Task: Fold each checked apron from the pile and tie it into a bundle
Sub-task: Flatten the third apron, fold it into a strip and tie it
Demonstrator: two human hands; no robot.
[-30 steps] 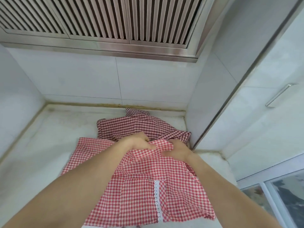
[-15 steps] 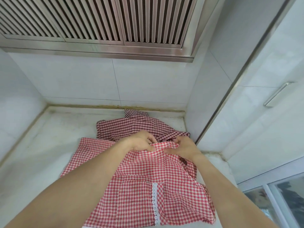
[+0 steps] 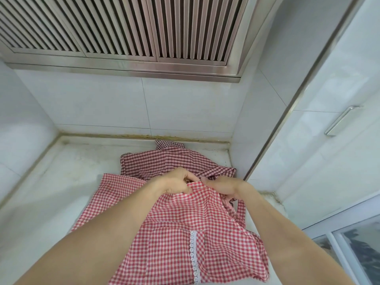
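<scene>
A light red checked apron (image 3: 185,227) with a white lace strip lies spread on the pale counter (image 3: 61,182) in front of me. My left hand (image 3: 176,182) and my right hand (image 3: 224,186) both pinch its far top edge, close together, and lift that edge slightly off the counter. Behind them lies a darker red checked apron (image 3: 164,161), crumpled toward the back wall. A strap of the light apron (image 3: 240,212) hangs at the right under my right forearm.
A steel range hood (image 3: 123,38) hangs overhead. White tiled walls close the counter at the back, left and right. A white cabinet door with a metal handle (image 3: 339,120) stands at the right, and a window (image 3: 349,254) is at lower right.
Both hands have raised the light apron's top edge a little and drawn closer together; the right hand's fingers now pinch the edge instead of pressing on the cloth.
</scene>
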